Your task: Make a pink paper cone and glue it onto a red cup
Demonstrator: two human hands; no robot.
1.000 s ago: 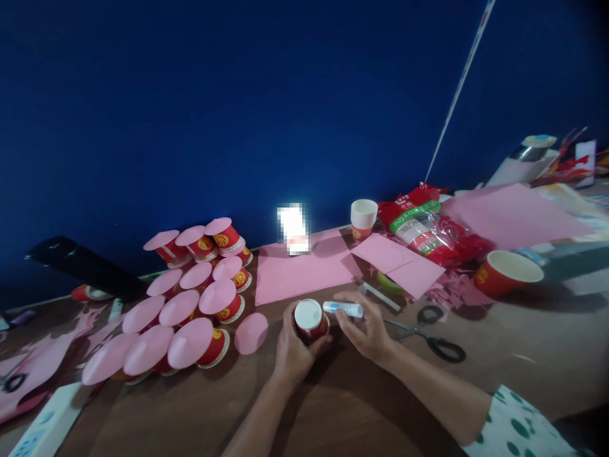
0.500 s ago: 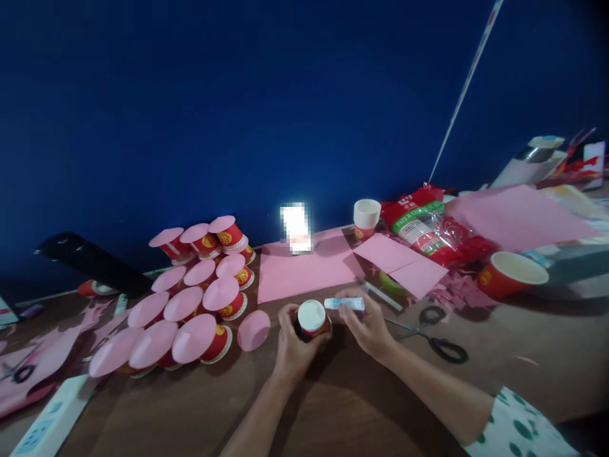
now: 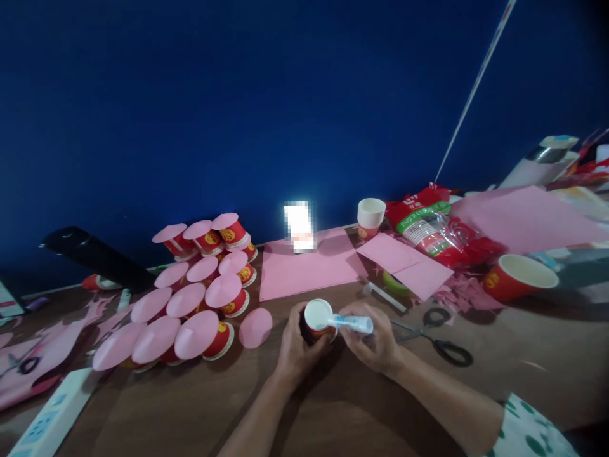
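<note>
My left hand is wrapped round a red paper cup, turned bottom up so its white base faces me. In my right hand is a glue stick, its tip at the right edge of the cup's base. A loose pink paper disc lies on the table to the left of my left hand. Beyond it stand several upturned red cups with pink discs on top, some stacked at the back. Scissors with black handles lie just right of my right hand.
Pink sheets and a bright phone-like screen are ahead. To the right are a red paper-cup bag, an upright cup and paper scraps. A black cylinder and power strip lie left.
My right hand has brought the glue stick down and tilted it, so its tip now meets the cup's base edge. The view has shifted slightly; my left hand still holds the cup.
</note>
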